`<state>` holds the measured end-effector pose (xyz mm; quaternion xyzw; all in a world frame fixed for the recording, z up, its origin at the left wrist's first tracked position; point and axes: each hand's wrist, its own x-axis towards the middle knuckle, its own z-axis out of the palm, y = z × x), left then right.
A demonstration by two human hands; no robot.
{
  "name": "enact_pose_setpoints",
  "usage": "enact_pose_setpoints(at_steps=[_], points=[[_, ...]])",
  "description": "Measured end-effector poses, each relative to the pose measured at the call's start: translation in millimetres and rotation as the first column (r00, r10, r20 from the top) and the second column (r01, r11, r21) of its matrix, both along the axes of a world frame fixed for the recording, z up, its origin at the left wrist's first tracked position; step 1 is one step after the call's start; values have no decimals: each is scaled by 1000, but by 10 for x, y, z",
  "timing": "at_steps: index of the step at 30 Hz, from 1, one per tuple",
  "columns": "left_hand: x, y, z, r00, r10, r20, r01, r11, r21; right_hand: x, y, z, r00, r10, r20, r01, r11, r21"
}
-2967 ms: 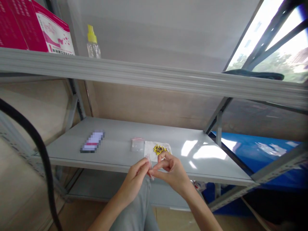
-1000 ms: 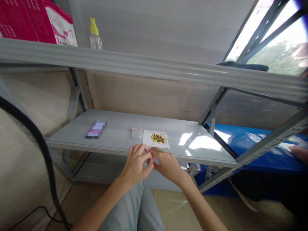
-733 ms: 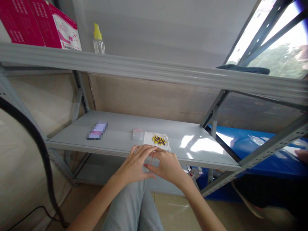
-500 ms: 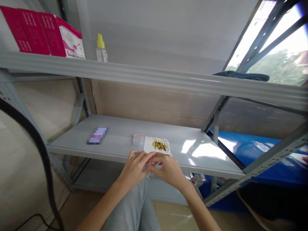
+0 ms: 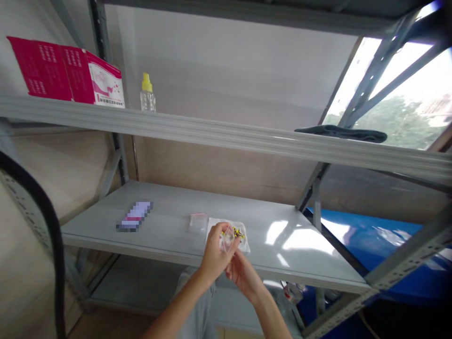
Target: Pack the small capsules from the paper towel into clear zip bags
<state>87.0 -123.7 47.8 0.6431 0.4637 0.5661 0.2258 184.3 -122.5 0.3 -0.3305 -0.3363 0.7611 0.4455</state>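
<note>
My left hand (image 5: 216,249) holds a small clear plastic zip bag (image 5: 229,239), its mouth spread into a loop between fingers and thumb. Just below it, my right hand (image 5: 243,277) has curled fingers close to the bag's lower end; whether they pinch it is hidden. Behind the bag lies a white tissue (image 5: 245,245) on the shelf, bearing a pile of small yellow-and-dark capsules (image 5: 238,233), partly covered by the left hand. Left of the tissue a second clear zip bag (image 5: 198,223) with a red edge lies flat.
A phone (image 5: 136,216), blurred out, lies on the left of the grey shelf (image 5: 165,202). The upper shelf carries pink boxes (image 5: 77,75), a yellow-capped bottle (image 5: 147,94) and dark folded cloth (image 5: 342,133). A black cable (image 5: 58,263) hangs at left; shelf posts stand at right.
Both hands have shifted forward from the shelf edge to over the tissue. The bag's mouth is now spread in my left hand, and my right hand has dropped beneath it. The camera view has tilted up.
</note>
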Motion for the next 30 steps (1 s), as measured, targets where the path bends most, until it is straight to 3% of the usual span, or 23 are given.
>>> enact_pose_setpoints(at_steps=[3, 6, 11, 14, 18, 23, 30], points=[[130, 185, -20, 999, -8, 39, 7, 999, 33, 181, 201, -3, 985, -169, -32, 169, 986, -14], [215, 391, -126, 999, -29, -26, 30, 997, 66, 364, 433, -46, 956, -292, -11, 292, 954, 71], [238, 640, -577, 968, -65, -242, 45, 995, -85, 631, 793, -265, 849, -504, 160, 439, 840, 319], [176, 722, -826, 948, -45, -316, 9, 993, -114, 731, 922, -418, 785, -566, 253, 436, 794, 422], [90, 871, -989, 893, -12, -450, -15, 998, -56, 755, 998, -552, 719, -628, 298, 430, 738, 519], [75, 1008, -1115, 832, -17, -555, -29, 997, -75, 745, 1042, -631, 697, -635, 334, 426, 741, 519], [94, 988, -1164, 780, 4, -625, -57, 996, -64, 793, 1066, -696, 680, -656, 328, 438, 722, 535]])
